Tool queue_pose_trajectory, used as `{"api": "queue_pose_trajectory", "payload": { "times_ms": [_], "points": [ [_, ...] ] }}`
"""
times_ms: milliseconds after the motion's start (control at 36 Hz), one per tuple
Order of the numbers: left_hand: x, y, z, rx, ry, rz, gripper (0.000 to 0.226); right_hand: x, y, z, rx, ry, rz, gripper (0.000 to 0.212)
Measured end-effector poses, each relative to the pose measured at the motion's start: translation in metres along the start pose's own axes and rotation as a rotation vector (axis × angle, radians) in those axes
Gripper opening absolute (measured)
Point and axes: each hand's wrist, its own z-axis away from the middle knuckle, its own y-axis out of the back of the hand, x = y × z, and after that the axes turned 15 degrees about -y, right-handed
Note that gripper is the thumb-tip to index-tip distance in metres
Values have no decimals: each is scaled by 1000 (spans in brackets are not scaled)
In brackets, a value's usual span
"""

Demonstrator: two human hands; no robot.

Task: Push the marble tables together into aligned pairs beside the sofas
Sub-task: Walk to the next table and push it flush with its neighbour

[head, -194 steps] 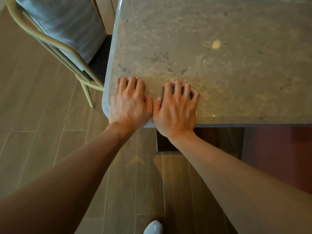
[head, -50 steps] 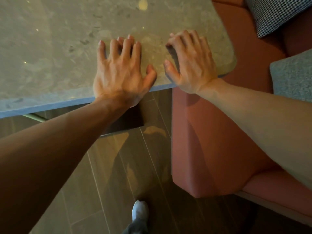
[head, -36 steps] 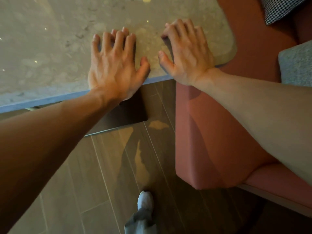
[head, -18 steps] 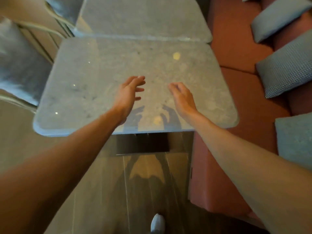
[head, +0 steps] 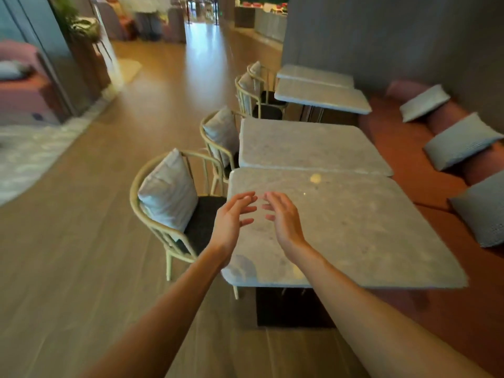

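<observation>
Head camera looks down a row of marble desks set between cream metal chairs on the left and a rust-red sofa (head: 403,148) on the right. Both forearms reach forward over the near edge of the nearest marble desk (head: 354,227). The left hand (head: 231,219) and right hand (head: 281,216) are raised above its top, palms turned toward each other, fingers loosely spread and empty, fingertips close but apart; whether they touch the stone cannot be told.

That desk's far edge meets the near edge of the second marble desk (head: 308,143), with only a thin seam between them and their chair-side edges roughly in line. The nearest chair (head: 174,203), with a pale cushion, stands just beside the near desk's left edge. Wide wooden floor (head: 81,241) lies open to the left of the chairs.

Farther on, past a gap, a far pair of marble desks (head: 319,88) stands edge to edge. Grey pillows (head: 461,140) lie along the sofa. No writing is readable.
</observation>
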Motion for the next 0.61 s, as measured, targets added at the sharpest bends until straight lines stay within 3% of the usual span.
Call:
{"api": "queue_pose_trajectory", "payload": {
  "times_ms": [194, 278, 611],
  "points": [
    [19, 97, -40, -6, -34, -6, 25, -33, -86, -7, 61, 27, 85, 30],
    [18, 131, -68, -11, -45, 5, 24, -44, -122, -25, 71, 19, 67, 25],
    [-1, 267, -257, -35, -37, 11, 28, -110, -313, -183, 102, 58, -107, 23]
  ]
}}
